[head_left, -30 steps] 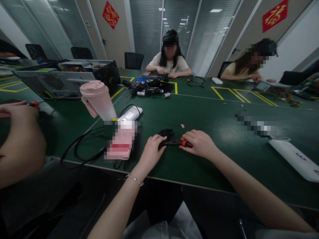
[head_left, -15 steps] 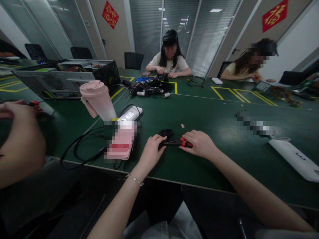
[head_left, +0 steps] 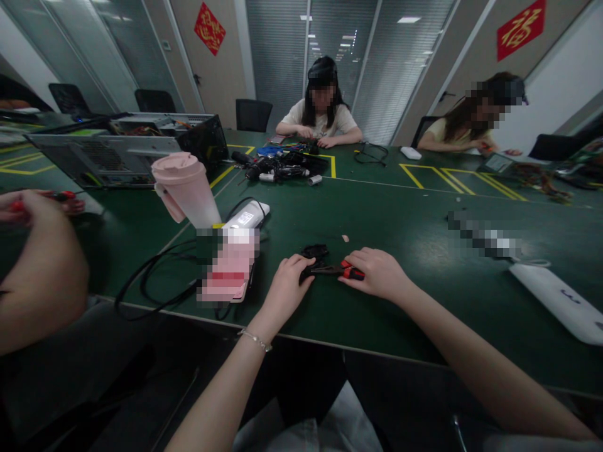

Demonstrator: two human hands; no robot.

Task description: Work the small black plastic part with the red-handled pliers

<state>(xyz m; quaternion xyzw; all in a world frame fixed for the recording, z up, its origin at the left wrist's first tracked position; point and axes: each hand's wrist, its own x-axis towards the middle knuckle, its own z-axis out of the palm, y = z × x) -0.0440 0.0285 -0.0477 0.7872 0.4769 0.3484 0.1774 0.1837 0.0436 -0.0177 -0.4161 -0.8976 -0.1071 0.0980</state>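
My right hand [head_left: 377, 273] is closed round the red-and-black handles of a pair of pliers [head_left: 352, 271]. The dark jaws point left and meet a small black part that my left hand [head_left: 287, 284] pinches between thumb and fingers. What this part is I cannot make out, since the fingers cover much of it. Just beyond my left fingertips another black piece [head_left: 315, 251] lies on the green table [head_left: 405, 320]; whether it joins the held part is unclear. A small pale scrap [head_left: 345, 238] rests behind the pliers.
Left of my hands are a pink phone [head_left: 228, 270], a white power bank-like block [head_left: 245, 216], black cables and a pink cup [head_left: 183, 188]. A white numbered device [head_left: 556, 301] lies right. A computer case [head_left: 117, 157] stands behind the cup. Co-workers sit opposite and at left.
My hands, the pliers and the black part look almost unmoved. At the left edge, the neighbouring person's hands have shifted slightly, showing more of a red tool.
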